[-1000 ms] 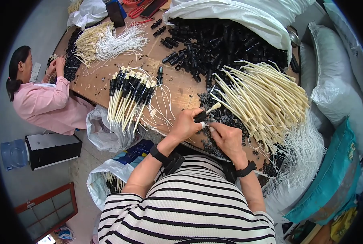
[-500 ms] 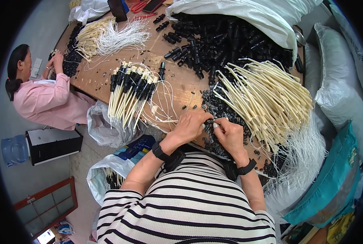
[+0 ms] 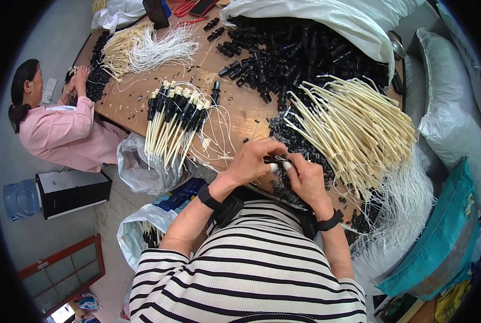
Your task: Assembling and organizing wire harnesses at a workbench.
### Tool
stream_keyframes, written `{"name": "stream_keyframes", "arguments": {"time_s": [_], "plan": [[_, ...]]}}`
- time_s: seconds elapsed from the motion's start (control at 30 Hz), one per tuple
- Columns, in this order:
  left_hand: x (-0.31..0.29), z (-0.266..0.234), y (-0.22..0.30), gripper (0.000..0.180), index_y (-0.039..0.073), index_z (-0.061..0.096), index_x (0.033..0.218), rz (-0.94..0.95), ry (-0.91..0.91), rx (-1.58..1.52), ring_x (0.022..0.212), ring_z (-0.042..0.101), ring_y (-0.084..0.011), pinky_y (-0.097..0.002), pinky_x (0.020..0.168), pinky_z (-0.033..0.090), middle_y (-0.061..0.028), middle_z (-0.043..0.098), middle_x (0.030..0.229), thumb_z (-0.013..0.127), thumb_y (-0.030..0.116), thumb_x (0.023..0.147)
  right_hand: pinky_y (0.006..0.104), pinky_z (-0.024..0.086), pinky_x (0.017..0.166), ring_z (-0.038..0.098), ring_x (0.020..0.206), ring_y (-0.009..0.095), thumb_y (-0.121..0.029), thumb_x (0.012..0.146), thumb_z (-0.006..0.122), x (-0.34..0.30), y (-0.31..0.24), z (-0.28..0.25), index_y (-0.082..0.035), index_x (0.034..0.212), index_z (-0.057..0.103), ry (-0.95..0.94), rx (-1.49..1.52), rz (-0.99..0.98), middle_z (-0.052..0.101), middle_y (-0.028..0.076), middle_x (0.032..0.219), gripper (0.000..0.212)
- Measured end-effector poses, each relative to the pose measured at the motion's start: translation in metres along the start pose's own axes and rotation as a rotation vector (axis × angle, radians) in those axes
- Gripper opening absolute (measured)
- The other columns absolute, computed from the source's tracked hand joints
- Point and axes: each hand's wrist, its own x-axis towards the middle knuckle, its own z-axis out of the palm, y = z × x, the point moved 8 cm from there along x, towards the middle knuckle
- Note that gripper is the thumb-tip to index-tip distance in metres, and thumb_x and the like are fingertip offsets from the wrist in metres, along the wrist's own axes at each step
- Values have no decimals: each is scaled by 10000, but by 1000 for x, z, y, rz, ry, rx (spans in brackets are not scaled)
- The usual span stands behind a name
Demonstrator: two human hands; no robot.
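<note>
Both hands work close together over the table's near edge. My left hand (image 3: 251, 162) is closed, its thumb and fingers pinching a small black piece (image 3: 273, 159). Thumb and forefinger pressed together, my right hand (image 3: 307, 180) meets the other end of that piece; what lies between its fingertips is too small to make out. A bit of white string (image 3: 281, 158) shows between the two hands. Beneath and behind them spread small black plastic parts (image 3: 289, 134). To the right lies a big bundle of cream tubes (image 3: 359, 129) with white strings (image 3: 404, 188) trailing off it.
Left of my hands lies a bunch of cream tubes with black fittings (image 3: 178, 110). Black fittings (image 3: 305, 51) spill from a white sack (image 3: 326, 19) at the back. Full sacks (image 3: 447, 107) line the right side. A co-worker in pink (image 3: 62, 132) sits at far left.
My left hand's fingers have curled in more, and the black piece shows more between my hands, which have drawn closer. The co-worker's hands have shifted slightly.
</note>
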Motion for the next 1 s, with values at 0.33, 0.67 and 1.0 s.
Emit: {"name": "stream_keyframes", "arguments": {"time_s": [0.33, 0.67, 1.0], "plan": [[-16, -13, 2, 236, 36, 670, 928, 109, 116, -11, 817, 609, -204, -307, 697, 491, -71, 630, 874, 675, -30, 702, 310, 466, 512, 619, 533, 222, -60, 850, 596, -7, 6, 11, -47, 947, 695, -31, 105, 85, 619, 125, 631, 139], [-27, -60, -41, 273, 41, 643, 969, -213, 357, 420, 709, 623, -239, -378, 642, 499, -83, 643, 823, 672, -3, 702, 220, 276, 477, 348, 523, 16, -88, 876, 613, -15, 49, 11, 12, 866, 681, 30, 320, 423, 432, -70, 554, 121], [-8, -5, -34, 253, 33, 696, 913, -190, 168, -124, 718, 564, -65, -212, 609, 437, 6, 586, 817, 581, -88, 723, 239, 338, 481, 435, 500, 64, -92, 856, 617, -15, 55, 7, 2, 864, 667, 173, 309, 456, 486, -8, 541, 107]]}}
